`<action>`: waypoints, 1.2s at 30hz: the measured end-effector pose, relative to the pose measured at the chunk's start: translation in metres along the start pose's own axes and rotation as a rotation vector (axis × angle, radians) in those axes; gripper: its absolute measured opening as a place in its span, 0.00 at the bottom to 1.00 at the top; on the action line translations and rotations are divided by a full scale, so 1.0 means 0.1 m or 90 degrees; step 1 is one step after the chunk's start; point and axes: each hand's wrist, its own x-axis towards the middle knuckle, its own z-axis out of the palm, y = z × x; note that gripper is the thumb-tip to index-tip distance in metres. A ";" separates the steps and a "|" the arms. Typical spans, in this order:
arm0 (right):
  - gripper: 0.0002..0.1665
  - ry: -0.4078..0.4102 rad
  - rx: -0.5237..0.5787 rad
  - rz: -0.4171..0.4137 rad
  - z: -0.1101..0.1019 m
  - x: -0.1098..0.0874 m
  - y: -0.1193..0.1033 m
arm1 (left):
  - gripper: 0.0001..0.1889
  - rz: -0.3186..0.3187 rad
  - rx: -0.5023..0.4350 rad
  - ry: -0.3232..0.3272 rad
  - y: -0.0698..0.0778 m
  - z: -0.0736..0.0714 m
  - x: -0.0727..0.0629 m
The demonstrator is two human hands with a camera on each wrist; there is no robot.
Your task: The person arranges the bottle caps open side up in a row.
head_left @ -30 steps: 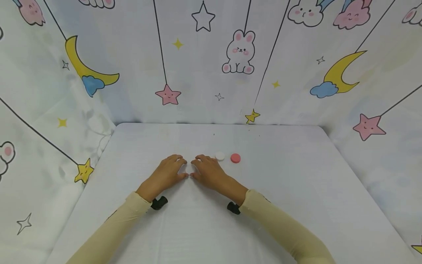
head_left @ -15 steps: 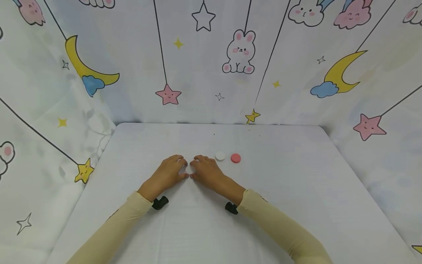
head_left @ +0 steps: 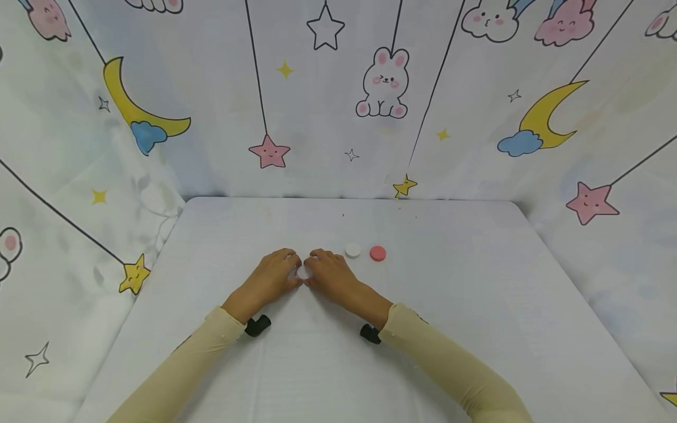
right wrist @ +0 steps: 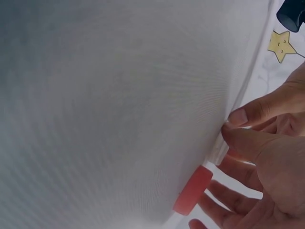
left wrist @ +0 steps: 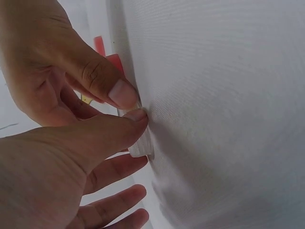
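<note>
My left hand [head_left: 271,275] and right hand [head_left: 334,275] meet at the middle of the table, thumbs nearly touching. Between them they pinch a small clear, round, cap-like piece [left wrist: 140,144] with a ridged rim; in the right wrist view only a slim edge of the piece [right wrist: 218,151] shows. My left thumb lies on its near side, with a finger behind it; my right thumb sits alongside. Just right of my right hand are a white round cap [head_left: 352,251] and a red round cap [head_left: 378,253]. A red piece [left wrist: 116,63] also shows behind my right thumb.
White cloth covers the table [head_left: 460,294]. A printed cloth backdrop [head_left: 328,117] with stars, moons and a rabbit rises behind and at both sides. Dark wrist cameras [head_left: 258,325] hang under both cuffs.
My right hand has shifted slightly left, closer to my left hand, so the white cap shows more fully. The white and red caps stay in place.
</note>
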 end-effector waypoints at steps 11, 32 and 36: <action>0.26 -0.023 0.010 0.022 -0.06 0.05 -0.01 | 0.19 -0.005 -0.002 0.000 -0.03 -0.01 -0.01; 0.25 0.030 0.208 0.073 -0.16 0.03 0.02 | 0.25 -0.050 -0.039 -0.025 -0.02 -0.11 0.00; 0.25 0.034 0.241 0.080 -0.18 0.03 0.01 | 0.26 -0.033 -0.031 -0.001 -0.01 -0.09 0.00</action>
